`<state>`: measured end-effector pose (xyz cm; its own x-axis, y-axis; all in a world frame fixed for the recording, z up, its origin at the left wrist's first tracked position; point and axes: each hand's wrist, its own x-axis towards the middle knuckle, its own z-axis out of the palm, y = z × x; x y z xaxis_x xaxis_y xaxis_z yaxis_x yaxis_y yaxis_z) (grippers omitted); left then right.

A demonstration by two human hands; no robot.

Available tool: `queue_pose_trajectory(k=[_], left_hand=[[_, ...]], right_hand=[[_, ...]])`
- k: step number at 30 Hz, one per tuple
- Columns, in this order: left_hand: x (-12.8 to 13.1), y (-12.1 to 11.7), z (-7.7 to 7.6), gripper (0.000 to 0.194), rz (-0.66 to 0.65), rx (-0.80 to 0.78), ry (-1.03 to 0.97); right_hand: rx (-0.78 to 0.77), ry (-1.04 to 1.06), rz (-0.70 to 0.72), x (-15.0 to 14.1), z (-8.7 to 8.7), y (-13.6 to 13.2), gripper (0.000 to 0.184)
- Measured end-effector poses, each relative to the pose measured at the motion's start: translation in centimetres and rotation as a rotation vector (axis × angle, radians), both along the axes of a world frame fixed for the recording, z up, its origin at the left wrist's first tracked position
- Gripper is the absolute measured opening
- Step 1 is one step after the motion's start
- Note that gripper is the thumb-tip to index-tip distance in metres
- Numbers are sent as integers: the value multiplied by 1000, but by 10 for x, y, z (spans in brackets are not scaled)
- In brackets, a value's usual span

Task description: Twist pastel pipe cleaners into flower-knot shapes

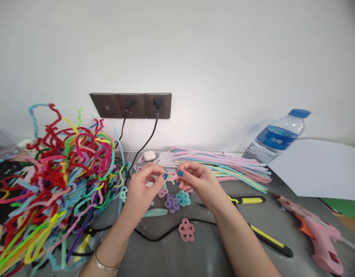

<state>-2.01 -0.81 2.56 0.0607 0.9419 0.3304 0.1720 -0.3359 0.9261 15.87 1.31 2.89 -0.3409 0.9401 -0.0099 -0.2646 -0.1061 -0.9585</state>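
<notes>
Between my two hands, above the middle of the table, is a short piece of pink pipe cleaner [172,176]. My left hand [145,184] pinches its left end between thumb and forefinger. From the other side, my right hand [196,179] grips it with thumb and bent fingers; the fingers partly hide its shape. Below the hands lie a purple pipe-cleaner flower [172,203], a light blue flower [183,198] and a small pink flower [163,192]. Closer to me rests a larger pink flower [186,230]. A flat mint-green strip [155,212] is beside my left wrist.
A tangled heap of coloured pipe cleaners [88,173] fills the left. Straight pastel pipe cleaners [223,163] lie behind my hands. To the right are a yellow-black cutter [248,199], yellow-handled pliers [269,239], a pink glue gun [318,231], a water bottle [277,136] and a black cable [158,239].
</notes>
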Motion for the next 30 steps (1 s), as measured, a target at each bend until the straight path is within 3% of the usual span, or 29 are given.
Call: queue_pose_trajectory(k=[6, 13, 22, 30], left_hand=[[-1, -1, 2, 11, -20, 30, 69], [-1, -1, 4, 21, -32, 291, 326], [-3, 0, 2, 18, -133, 286, 415], [-3, 2, -2, 12, -79, 306, 383]], right_hand=[[-24, 3, -6, 2, -2, 1, 27], [-25, -66, -27, 0, 0, 1, 31], [-35, -111, 34, 6, -4, 4, 35], [-29, -107, 75, 5, 0, 3, 36]])
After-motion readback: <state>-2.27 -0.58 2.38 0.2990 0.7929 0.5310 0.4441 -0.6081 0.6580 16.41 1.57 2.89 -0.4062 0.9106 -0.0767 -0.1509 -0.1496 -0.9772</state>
